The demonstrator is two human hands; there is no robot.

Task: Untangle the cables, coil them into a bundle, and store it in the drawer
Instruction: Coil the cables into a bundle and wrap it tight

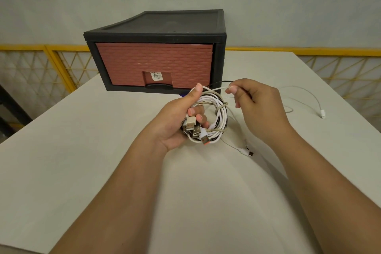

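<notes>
Left hand (178, 122) is wrapped around the coil of cables (222, 117), thumb on top and fingers curled through the loops. It's holding the coil up over the middle of the surface (92, 161), just in front of the drawer (154, 62). Right hand (257, 105) pinches a white strand (218, 89) between thumb and forefinger right beside the top of the coil, other fingers loosely curled. A black strand (222, 82) runs alongside it, can't tell if it's in the pinch too.

Handling-wise, this stuff looks light and floppy. These are thin rubbery cords that'll likely spring out of their loops if the grip loosens, so I'd hold where the loops bunch together, roughly where the left hand has it. The plugs (195, 130) cluster at the bottom of the coil and look like the only stiff bits, so I wouldn't yank by those.

One white tail (322, 113) trails toward the right edge of the surface, and a short end (246, 151) lies near the coil. Drawer looks closed, with its handle (158, 86) low on the front.
</notes>
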